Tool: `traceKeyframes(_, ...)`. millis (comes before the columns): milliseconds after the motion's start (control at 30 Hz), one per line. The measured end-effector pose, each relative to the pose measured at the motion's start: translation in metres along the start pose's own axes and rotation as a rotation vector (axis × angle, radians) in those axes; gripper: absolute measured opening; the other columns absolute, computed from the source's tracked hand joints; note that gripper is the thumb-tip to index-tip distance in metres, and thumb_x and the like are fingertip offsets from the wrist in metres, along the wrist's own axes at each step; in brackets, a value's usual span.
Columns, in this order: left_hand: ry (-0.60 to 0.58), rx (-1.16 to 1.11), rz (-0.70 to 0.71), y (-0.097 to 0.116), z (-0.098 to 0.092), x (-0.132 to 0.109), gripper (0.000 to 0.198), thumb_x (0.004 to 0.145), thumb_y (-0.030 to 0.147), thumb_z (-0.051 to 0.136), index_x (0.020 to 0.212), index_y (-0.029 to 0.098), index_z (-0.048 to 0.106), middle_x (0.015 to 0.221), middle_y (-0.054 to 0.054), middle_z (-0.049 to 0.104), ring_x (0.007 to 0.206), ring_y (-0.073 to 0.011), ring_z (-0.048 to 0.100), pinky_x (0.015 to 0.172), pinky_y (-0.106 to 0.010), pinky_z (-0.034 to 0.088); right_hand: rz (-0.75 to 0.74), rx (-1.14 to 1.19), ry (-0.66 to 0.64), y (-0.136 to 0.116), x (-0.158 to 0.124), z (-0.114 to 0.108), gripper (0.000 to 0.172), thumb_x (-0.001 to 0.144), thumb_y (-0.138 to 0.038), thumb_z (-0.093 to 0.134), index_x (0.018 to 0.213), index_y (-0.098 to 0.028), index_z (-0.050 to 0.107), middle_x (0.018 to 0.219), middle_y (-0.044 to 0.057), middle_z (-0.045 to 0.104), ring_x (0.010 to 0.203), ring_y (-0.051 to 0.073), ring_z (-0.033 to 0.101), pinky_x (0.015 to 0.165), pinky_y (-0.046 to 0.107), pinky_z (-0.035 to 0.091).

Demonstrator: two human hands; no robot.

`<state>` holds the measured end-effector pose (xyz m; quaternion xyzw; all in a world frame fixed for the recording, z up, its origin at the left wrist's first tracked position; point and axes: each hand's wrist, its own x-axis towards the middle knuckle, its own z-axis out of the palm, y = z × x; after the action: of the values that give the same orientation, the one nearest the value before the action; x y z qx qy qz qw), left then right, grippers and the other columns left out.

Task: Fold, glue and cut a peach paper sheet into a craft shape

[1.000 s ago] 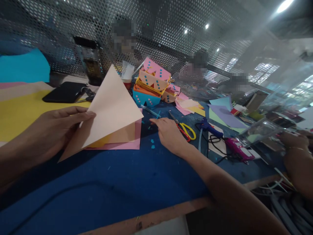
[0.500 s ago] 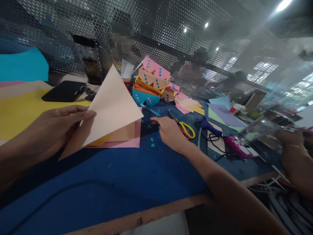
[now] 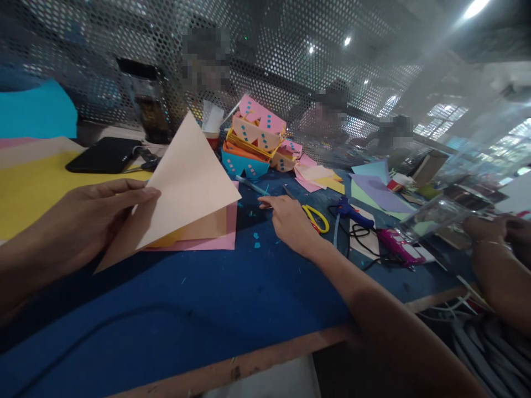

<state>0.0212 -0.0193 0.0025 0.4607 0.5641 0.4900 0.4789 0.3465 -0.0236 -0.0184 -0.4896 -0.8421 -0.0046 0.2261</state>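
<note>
My left hand [image 3: 103,213] pinches a folded peach sheet of paper [image 3: 191,182] between thumb and fingers, its pointed corner tilted up off the table. Below it lie an orange-peach sheet [image 3: 207,225] and a pink sheet [image 3: 229,240]. Just above the blue tabletop, my right hand [image 3: 294,221] has loosely bent fingers pointing left, with nothing visible in them. It partly covers the scissors with yellow and red handles [image 3: 318,216]. Small blue paper scraps [image 3: 256,244] lie near its fingertips.
Folded paper pieces with eye-like cutouts [image 3: 253,132] are stacked at the back. A blue glue gun [image 3: 352,213] and a pink glue gun [image 3: 398,246] lie on the right with cords. A black wallet-like item [image 3: 103,155] sits left. Another person's arm [image 3: 493,260] is far right.
My right hand has shifted slightly right over the scissors and hides more of them; its fingers are more bent. The left hand keeps the peach paper in almost the same place.
</note>
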Motion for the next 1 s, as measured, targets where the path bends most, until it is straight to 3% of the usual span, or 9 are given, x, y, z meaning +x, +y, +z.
traceKeyframes(167, -0.037, -0.043, -0.056, -0.0036, -0.0035, 0.0037, 0.03, 0.066, 0.042, 0.082, 0.084, 0.021, 0.071, 0.073, 0.001, 0.063, 0.058, -0.011, 0.056, 0.045, -0.015, 0.045, -0.059, 0.108, -0.031, -0.0057, 0.0001, -0.0006, 0.054, 0.087, -0.001, 0.037, 0.134, -0.02, 0.053, 0.123, 0.004, 0.068, 0.119, 0.02, 0.055, 0.102, 0.038, 0.041)
traceKeyframes(467, -0.032, -0.057, -0.044, -0.0011, -0.0003, -0.0002, 0.027, 0.067, 0.039, 0.08, 0.084, 0.021, 0.072, 0.077, 0.0, 0.066, 0.062, -0.0125, 0.06, 0.047, -0.016, 0.049, -0.017, 0.027, 0.012, 0.0001, -0.0001, -0.0005, 0.053, 0.086, -0.002, 0.039, 0.133, -0.02, 0.055, 0.121, 0.006, 0.068, 0.118, 0.023, 0.055, 0.103, 0.042, 0.039)
traceKeyframes(667, -0.028, -0.056, -0.064, -0.0021, -0.0005, 0.0017, 0.03, 0.065, 0.04, 0.082, 0.085, 0.02, 0.073, 0.079, -0.001, 0.066, 0.062, -0.0114, 0.059, 0.047, -0.014, 0.05, -0.071, 0.05, -0.053, -0.0037, -0.0005, 0.0013, 0.054, 0.086, -0.002, 0.039, 0.135, -0.02, 0.053, 0.127, 0.005, 0.065, 0.121, 0.022, 0.053, 0.104, 0.041, 0.039)
traceKeyframes(833, -0.031, -0.057, -0.076, -0.0024, -0.002, 0.0022, 0.033, 0.062, 0.041, 0.085, 0.085, 0.021, 0.072, 0.076, 0.0, 0.064, 0.06, -0.0113, 0.058, 0.045, -0.014, 0.05, -0.023, -0.005, 0.013, 0.0011, -0.0008, -0.0004, 0.051, 0.087, -0.003, 0.04, 0.133, -0.019, 0.055, 0.123, 0.007, 0.067, 0.118, 0.023, 0.054, 0.103, 0.043, 0.039)
traceKeyframes(1000, -0.038, -0.068, -0.065, -0.0008, 0.0, -0.0009, 0.029, 0.065, 0.038, 0.083, 0.085, 0.02, 0.072, 0.078, -0.001, 0.066, 0.062, -0.0118, 0.059, 0.047, -0.014, 0.05, -0.104, 0.059, -0.041, -0.0064, -0.0018, -0.0007, 0.053, 0.089, -0.003, 0.04, 0.138, -0.021, 0.051, 0.129, 0.005, 0.064, 0.123, 0.021, 0.052, 0.104, 0.04, 0.039)
